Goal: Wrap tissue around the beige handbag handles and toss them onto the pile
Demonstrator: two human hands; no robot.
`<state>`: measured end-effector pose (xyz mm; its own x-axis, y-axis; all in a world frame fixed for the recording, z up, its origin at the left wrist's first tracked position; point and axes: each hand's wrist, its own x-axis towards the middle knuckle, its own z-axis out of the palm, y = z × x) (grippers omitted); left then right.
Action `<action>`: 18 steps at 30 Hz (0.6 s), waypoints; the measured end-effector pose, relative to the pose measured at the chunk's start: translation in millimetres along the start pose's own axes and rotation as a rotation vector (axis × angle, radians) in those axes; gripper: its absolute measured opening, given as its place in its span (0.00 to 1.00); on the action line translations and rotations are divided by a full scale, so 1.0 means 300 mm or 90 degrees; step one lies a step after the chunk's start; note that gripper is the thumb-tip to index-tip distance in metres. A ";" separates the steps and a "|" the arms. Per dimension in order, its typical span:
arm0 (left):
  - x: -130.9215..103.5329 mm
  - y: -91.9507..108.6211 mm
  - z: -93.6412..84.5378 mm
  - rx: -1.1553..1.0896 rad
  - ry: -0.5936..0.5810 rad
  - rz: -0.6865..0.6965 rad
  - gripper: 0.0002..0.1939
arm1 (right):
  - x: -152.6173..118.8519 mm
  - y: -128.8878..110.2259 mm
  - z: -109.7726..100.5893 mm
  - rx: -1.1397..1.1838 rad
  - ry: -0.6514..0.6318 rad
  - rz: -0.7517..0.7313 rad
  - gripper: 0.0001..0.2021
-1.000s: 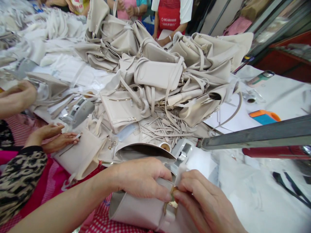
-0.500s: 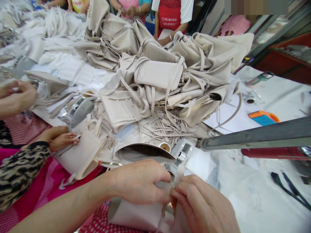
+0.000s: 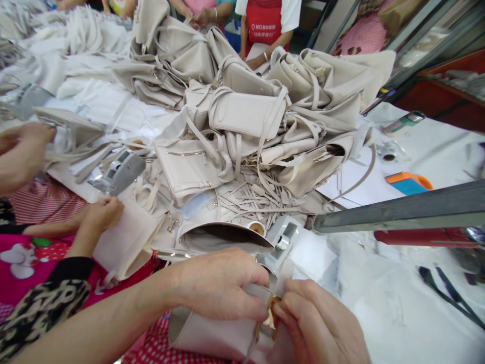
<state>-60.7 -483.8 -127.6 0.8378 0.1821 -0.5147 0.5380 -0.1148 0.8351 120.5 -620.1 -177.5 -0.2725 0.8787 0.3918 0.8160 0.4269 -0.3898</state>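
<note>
Our left hand (image 3: 223, 285) has its grip clamped on a beige bag (image 3: 215, 331) lying low in front of us, above red checked cloth (image 3: 151, 344), while our right hand (image 3: 322, 318) pinches its grip on the bag's gold-coloured fitting (image 3: 270, 319). Just beyond, 1 open bag (image 3: 227, 238) and 1 grey tape dispenser (image 3: 281, 241) sit on the tabletop (image 3: 449, 136) before heaped similar bags (image 3: 246, 114).

Cool, fairly even light brightens most of the frame. At lower right the white counter (image 3: 394, 308) turns pale, nearly washed out, while the red shelf (image 3: 435, 103) at upper right sinks into dimness. Deep shadow fills the open bag (image 3: 223, 236) mid-frame; the gold clasp (image 3: 270, 319) at lower centre glints. Wide-angle distortion stretches the edges, and detail at far left is soft, perhaps from motion.
</note>
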 end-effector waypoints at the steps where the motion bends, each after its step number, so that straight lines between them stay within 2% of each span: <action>1: 0.001 0.001 0.000 0.005 0.001 -0.007 0.08 | -0.005 0.002 -0.008 -0.018 0.002 -0.018 0.09; 7: 0.009 -0.008 0.004 0.004 0.011 0.005 0.08 | 0.007 0.004 -0.078 -0.059 -0.065 -0.119 0.16; 9: 0.011 -0.011 0.005 0.001 0.019 0.004 0.08 | 0.011 0.010 -0.080 -0.062 -0.069 -0.127 0.15; 14: 0.005 0.003 -0.003 0.019 0.010 -0.010 0.07 | 0.025 -0.003 -0.035 -0.001 -0.092 -0.054 0.09; 18: -0.011 0.012 -0.012 0.050 0.042 0.016 0.07 | 0.033 -0.059 -0.005 -0.014 -0.024 0.040 0.09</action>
<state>-61.7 -481.4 -122.3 0.8448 0.2423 -0.4770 0.5242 -0.1962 0.8287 104.0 -619.4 -165.5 -0.2386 0.9115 0.3351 0.8429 0.3657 -0.3947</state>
